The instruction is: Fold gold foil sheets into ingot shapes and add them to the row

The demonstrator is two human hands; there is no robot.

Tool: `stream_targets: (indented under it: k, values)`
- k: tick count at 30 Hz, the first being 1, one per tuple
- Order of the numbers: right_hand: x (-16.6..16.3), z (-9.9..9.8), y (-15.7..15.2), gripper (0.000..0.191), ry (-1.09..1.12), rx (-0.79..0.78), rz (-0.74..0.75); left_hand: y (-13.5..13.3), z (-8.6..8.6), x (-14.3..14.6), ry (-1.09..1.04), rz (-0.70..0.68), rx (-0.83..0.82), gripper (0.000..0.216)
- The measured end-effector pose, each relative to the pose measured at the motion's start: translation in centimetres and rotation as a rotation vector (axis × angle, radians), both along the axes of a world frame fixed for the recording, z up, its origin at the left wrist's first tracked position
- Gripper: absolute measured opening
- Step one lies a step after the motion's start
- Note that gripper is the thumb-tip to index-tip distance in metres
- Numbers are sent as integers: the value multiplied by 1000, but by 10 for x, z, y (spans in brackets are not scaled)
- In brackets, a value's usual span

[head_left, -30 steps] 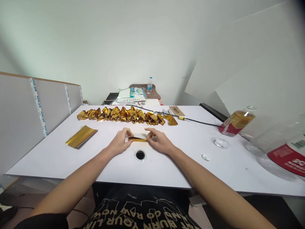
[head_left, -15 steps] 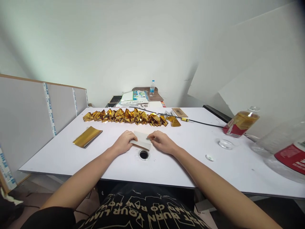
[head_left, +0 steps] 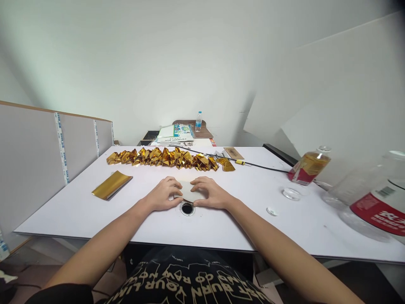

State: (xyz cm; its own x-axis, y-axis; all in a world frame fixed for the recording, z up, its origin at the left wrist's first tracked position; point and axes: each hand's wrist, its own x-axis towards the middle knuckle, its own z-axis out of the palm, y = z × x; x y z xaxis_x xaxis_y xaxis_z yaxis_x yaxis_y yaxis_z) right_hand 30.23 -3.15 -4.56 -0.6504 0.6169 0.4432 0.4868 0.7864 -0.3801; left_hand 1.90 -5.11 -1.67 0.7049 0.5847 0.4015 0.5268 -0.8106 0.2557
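A pale sheet of paper (head_left: 187, 193), white side up and slightly bowed, lies at the middle of the table just beyond a round hole (head_left: 187, 208). My left hand (head_left: 165, 194) grips its left side, thumb at the near edge and fingers over the far part. On the right side, my right hand (head_left: 212, 193) holds it the same way. Farther back stretches a row of folded gold foil paper pieces (head_left: 158, 158), with one folded piece (head_left: 227, 164) at its right end. To the left rests a stack of gold paper sheets (head_left: 112, 185).
At right stand a tilted drink bottle (head_left: 309, 165) and a large clear bottle (head_left: 376, 207), with a clear lid (head_left: 291, 194) and a small white cap (head_left: 272, 211) nearby. A black cable (head_left: 265, 167) crosses behind. A panel (head_left: 31, 169) borders the left.
Both hands have moved from lightly touching the paper's edges to curling round its sides, and the sheet now bows between them. The view has shifted slightly.
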Motion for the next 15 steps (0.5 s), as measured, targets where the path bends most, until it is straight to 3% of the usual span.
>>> stream_targets:
  k: [2, 7, 12, 15]
  values:
    - [-1, 1, -2, 51, -1, 11, 26, 1, 1, -2, 7, -7, -24, 13]
    - [-3, 5, -6, 33, 9, -25, 42, 3, 2, -5, 6, -35, -81, 16]
    - [-2, 9, -6, 36, 6, -64, 51, 7, -1, -4, -51, -17, -124, 20]
    - [-1, 10, -6, 28, 42, -112, 38, 10, -3, -3, -86, 1, -161, 22]
